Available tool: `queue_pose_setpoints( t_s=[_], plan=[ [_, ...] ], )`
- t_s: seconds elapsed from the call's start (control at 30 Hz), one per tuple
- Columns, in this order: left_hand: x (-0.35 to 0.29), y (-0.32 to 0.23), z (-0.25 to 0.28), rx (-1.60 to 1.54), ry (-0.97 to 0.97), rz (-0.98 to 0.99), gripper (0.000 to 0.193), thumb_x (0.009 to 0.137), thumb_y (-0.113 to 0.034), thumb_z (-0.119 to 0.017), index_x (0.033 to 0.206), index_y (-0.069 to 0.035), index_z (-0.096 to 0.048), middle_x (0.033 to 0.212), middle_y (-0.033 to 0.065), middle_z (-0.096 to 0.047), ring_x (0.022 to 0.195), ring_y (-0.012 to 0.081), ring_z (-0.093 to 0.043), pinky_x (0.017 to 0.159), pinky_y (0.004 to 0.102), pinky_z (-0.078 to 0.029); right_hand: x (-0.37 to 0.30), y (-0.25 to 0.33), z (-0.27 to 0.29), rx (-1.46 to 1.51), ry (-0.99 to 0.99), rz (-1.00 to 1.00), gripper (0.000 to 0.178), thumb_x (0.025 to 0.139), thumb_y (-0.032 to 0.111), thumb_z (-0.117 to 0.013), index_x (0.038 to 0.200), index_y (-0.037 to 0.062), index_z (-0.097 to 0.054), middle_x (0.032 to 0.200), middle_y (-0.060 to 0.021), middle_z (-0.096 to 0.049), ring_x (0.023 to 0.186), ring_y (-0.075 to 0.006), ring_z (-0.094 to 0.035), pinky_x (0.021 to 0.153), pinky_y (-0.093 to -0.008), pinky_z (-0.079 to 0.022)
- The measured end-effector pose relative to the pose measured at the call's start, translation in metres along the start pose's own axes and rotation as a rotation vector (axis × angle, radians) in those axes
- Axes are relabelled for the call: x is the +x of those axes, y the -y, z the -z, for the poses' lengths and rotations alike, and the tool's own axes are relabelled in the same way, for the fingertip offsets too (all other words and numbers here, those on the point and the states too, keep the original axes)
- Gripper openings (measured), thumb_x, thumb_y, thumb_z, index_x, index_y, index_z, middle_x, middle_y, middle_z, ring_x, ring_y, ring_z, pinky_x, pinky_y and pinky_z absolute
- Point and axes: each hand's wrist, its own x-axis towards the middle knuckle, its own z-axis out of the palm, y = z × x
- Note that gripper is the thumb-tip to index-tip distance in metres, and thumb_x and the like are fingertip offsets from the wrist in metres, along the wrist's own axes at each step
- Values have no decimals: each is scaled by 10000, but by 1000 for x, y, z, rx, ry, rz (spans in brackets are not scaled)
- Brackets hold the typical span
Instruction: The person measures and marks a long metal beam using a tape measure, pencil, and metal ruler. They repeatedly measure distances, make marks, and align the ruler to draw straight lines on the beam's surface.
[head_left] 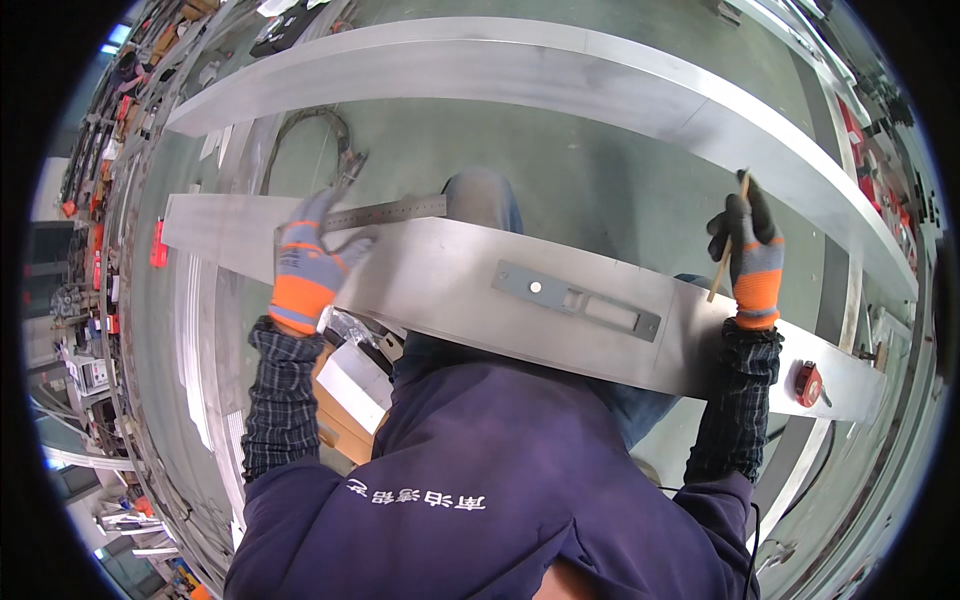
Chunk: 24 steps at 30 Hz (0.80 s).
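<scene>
A long silvery metal profile (430, 270) lies crosswise in front of me. My left hand (308, 255), in a grey and orange glove, is at its far edge on a steel ruler (390, 211); the fingers close round the ruler's left end, with the thumb apart. Above the profile's right part, my right hand (752, 245) grips a thin, light-brown pencil (722, 262), slanted downward. Between the hands, a grey slotted plate (612, 312) rests on the profile, with a round white spot near its left end. A red tape measure (808, 384) sits toward the profile's right end.
Beyond stretches a second long metal profile (520, 65). A dark cable (290, 125) loops past my left hand. Below the near profile, at left, is a cardboard box (345, 415) with white pieces. A small red object (159, 244) is by the left end. Cluttered shelving lines the far left.
</scene>
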Motion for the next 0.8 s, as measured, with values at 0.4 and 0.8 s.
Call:
queue_pose_setpoints(
  t_s=[0.4,0.8],
  plan=[
    [-33,-32,-7,-129,71,117,614,882,-68,-776,1450,-10,-550,1406,177,-594,1298,318,-564,1137,420,-422,-41,16,57,97,-192,161,365,1082,204,-524,1388,22,-601,932,-92,-732,819,-142,-686,695,-276,-548],
    [51,-115,-30,-334,154,-415,678,753,-152,-856,1364,-10,-600,1332,195,-638,1230,376,-609,1053,439,-493,-161,-94,257,-560,-393,16,727,846,-45,-732,1487,62,-406,1303,-113,-606,1119,-209,-639,997,-350,-549]
  ],
)
